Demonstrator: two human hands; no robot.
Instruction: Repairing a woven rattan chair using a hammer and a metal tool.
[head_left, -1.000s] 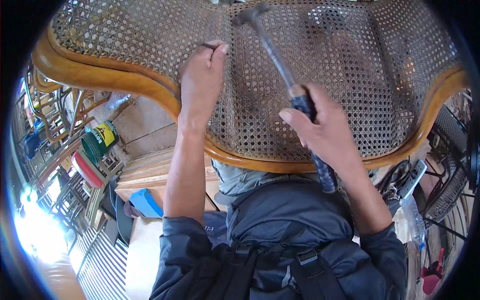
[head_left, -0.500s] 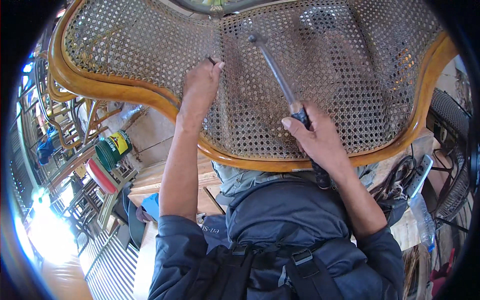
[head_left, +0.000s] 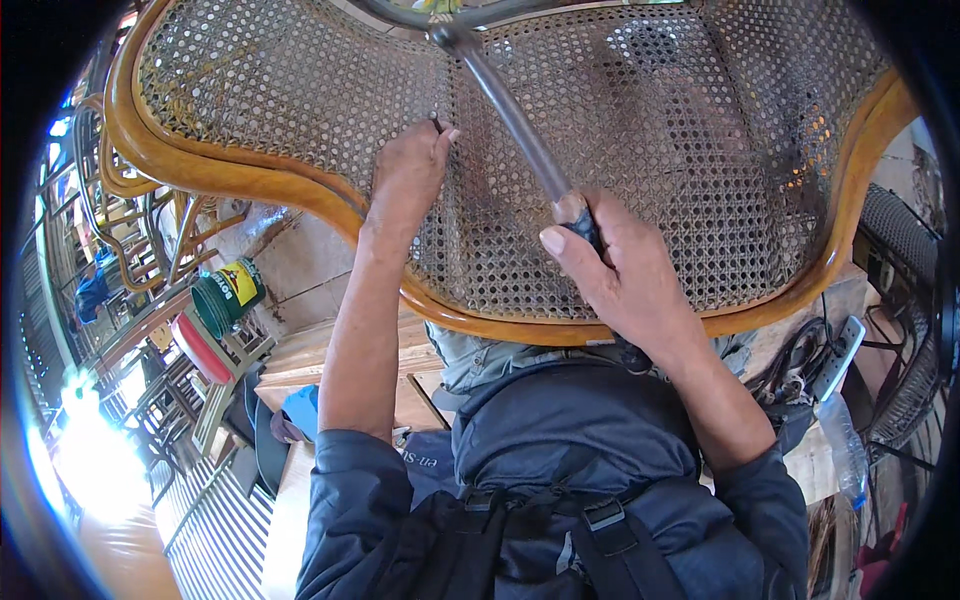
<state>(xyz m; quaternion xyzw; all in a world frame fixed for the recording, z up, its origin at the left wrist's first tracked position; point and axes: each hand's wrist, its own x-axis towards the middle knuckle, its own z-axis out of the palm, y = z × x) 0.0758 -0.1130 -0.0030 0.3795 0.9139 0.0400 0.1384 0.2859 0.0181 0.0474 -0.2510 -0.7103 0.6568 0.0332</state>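
A woven cane panel [head_left: 300, 95] in a curved, glossy brown wooden frame [head_left: 250, 178] lies across in front of my lap. Pinched in my left hand [head_left: 410, 170] is a small, dark, thin piece; only its tip shows above the fingers, so its kind is unclear. That hand rests at the panel, left of its middle. My right hand [head_left: 640, 275] wraps round the dark grip of a hammer [head_left: 515, 122] with a grey metal shaft. The hammer's dark head is raised over the panel, beyond and a little right of my left hand.
A green bucket [head_left: 228, 298] and a red-padded seat [head_left: 200, 345] stand at left, with curved furniture frames [head_left: 125, 235] behind. Right of my lap are a pale power strip [head_left: 838, 358], dark cables, a clear plastic bottle [head_left: 845, 445] and a dark woven chair [head_left: 900, 225].
The hammer head has swung up and to the left, and my right hand has moved slightly left with it. My left hand has shifted a little right, still pinching the small piece.
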